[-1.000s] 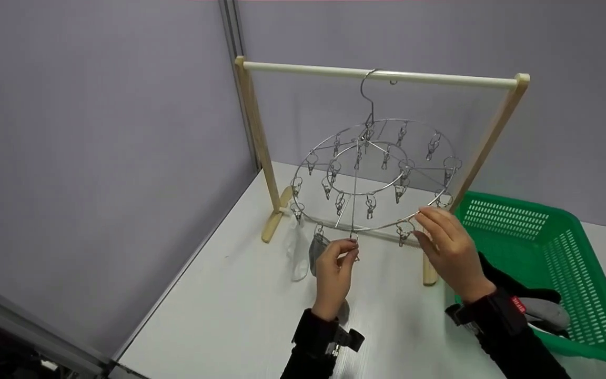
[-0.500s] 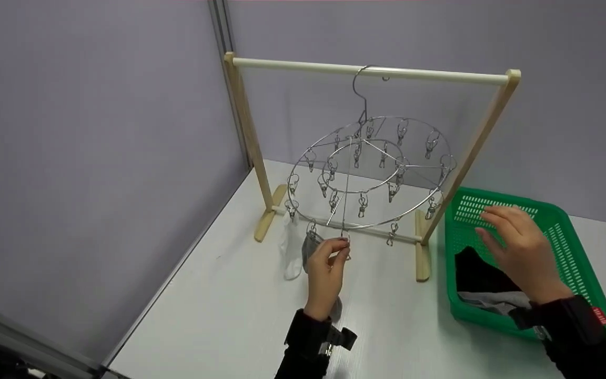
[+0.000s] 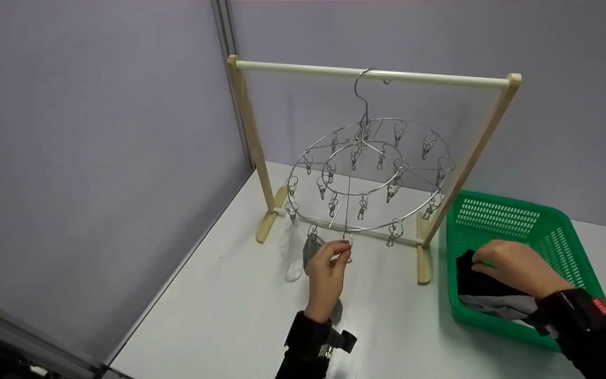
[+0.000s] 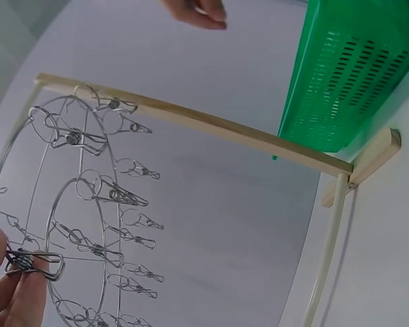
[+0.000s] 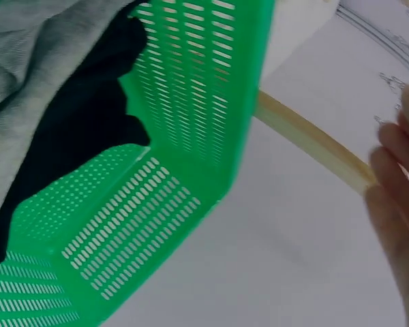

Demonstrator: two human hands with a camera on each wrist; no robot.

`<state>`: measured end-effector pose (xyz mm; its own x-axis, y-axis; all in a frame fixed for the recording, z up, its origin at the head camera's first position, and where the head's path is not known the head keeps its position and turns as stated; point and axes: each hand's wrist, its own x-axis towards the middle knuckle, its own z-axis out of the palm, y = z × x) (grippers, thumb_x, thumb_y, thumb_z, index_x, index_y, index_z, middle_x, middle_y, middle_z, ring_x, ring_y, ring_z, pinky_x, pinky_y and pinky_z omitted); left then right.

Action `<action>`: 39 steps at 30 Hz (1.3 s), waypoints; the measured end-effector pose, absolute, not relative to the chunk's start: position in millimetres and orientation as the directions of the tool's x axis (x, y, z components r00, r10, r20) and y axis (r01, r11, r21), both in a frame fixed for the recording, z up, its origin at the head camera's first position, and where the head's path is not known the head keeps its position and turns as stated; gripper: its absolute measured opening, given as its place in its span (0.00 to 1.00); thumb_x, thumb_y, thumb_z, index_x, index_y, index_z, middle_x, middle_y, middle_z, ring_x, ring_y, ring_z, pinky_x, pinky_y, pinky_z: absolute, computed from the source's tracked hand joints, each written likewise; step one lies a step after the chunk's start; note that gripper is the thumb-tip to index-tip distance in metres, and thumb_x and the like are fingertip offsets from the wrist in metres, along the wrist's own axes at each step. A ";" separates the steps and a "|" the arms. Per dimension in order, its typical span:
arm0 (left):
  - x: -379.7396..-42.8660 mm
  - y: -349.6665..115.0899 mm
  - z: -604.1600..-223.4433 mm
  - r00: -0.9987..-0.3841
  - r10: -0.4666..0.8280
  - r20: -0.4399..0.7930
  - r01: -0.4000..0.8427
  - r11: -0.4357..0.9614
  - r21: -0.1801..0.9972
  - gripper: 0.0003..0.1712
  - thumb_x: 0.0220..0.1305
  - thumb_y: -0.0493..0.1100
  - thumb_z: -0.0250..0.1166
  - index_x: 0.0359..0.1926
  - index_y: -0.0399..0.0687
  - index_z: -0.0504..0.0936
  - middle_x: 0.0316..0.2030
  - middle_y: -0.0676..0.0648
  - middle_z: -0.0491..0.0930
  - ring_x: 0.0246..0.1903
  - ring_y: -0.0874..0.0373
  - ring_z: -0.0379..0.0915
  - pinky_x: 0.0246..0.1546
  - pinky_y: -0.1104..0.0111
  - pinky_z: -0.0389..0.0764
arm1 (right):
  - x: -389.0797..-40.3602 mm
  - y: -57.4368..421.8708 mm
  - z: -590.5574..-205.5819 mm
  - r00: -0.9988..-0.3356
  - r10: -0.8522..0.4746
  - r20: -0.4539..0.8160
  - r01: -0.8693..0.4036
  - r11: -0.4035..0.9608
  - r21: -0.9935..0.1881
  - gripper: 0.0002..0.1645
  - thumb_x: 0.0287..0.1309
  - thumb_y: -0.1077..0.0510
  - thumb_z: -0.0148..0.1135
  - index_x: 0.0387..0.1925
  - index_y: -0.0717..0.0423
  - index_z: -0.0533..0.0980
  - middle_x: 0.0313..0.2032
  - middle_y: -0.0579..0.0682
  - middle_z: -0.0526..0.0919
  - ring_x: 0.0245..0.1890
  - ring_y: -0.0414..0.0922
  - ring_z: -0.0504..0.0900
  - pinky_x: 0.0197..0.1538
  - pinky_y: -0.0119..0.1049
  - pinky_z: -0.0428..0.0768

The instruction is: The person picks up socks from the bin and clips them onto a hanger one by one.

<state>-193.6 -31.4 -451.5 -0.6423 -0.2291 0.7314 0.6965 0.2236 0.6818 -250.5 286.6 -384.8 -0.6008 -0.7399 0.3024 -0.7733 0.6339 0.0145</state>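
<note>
My left hand (image 3: 326,279) pinches a wire clip (image 4: 44,264) on the near rim of a round metal clip hanger (image 3: 371,230); the jaws of the clip stick out past the fingertips in the left wrist view. A grey sock (image 3: 311,250) hangs from the clip just left of that hand, partly behind it, and a white sock (image 3: 292,258) hangs further left. My right hand (image 3: 518,268) is over the green basket (image 3: 453,252), fingers loosely bent and close to a black cloth piece (image 3: 474,276). Grey cloth (image 3: 497,304) lies in front of the black one.
The hanger hooks over the white top bar (image 3: 303,68) of a wooden stand (image 3: 484,142) on the white table (image 3: 219,316). Several other clips dangle around both hanger rings. A grey wall (image 3: 124,131) rises along the table's left edge, and the stand's right foot (image 3: 424,263) is beside the basket.
My right hand has left the hanger's near right rim, moved right and come down over the cloth in the basket. The left hand keeps its pinch on the clip.
</note>
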 end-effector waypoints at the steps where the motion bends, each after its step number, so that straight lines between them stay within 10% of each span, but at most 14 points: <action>1: -193.0 -31.1 -451.0 -0.647 -0.228 0.728 0.693 0.224 0.685 0.06 0.52 0.37 0.52 0.33 0.44 0.73 0.32 0.49 0.72 0.32 0.61 0.69 0.26 0.74 0.72 | -250.2 287.9 -387.9 -0.626 -0.743 0.238 -0.766 0.643 -0.010 0.06 0.32 0.57 0.62 0.20 0.45 0.75 0.20 0.35 0.73 0.22 0.33 0.70 0.24 0.28 0.71; 11: -209.8 -28.7 -479.4 -0.645 -0.214 0.733 0.677 0.285 0.679 0.08 0.52 0.34 0.51 0.35 0.42 0.73 0.33 0.47 0.71 0.33 0.58 0.68 0.28 0.73 0.72 | -246.0 288.7 -400.5 -0.694 -0.700 -0.169 -0.670 0.713 -0.204 0.19 0.29 0.64 0.57 0.07 0.46 0.56 0.11 0.38 0.47 0.12 0.34 0.45 0.13 0.27 0.44; 16: -212.7 -27.9 -485.5 -0.634 -0.208 0.745 0.694 0.271 0.667 0.08 0.53 0.35 0.50 0.36 0.42 0.72 0.34 0.47 0.71 0.33 0.58 0.68 0.29 0.72 0.72 | -243.4 289.6 -407.0 -0.690 -0.673 -0.268 -0.629 0.740 -0.239 0.10 0.27 0.63 0.60 0.09 0.46 0.69 0.09 0.34 0.60 0.11 0.32 0.53 0.10 0.25 0.53; 28: -194.1 -26.6 -452.6 -0.667 -0.221 0.712 0.678 0.216 0.702 0.07 0.51 0.38 0.53 0.33 0.47 0.73 0.33 0.50 0.71 0.32 0.61 0.68 0.26 0.73 0.72 | -236.8 286.4 -421.5 -0.693 -0.648 -0.315 -0.618 0.759 -0.204 0.18 0.30 0.67 0.53 0.01 0.46 0.59 0.04 0.34 0.51 0.06 0.32 0.49 0.08 0.25 0.49; 39: -195.8 -26.1 -454.7 -0.649 -0.221 0.728 0.691 0.229 0.686 0.06 0.52 0.36 0.52 0.32 0.44 0.73 0.32 0.48 0.71 0.31 0.60 0.68 0.25 0.73 0.73 | -238.3 291.8 -411.6 -0.745 -0.652 -0.141 -0.637 0.758 -0.142 0.13 0.40 0.68 0.51 0.14 0.48 0.63 0.12 0.38 0.60 0.13 0.34 0.57 0.15 0.26 0.57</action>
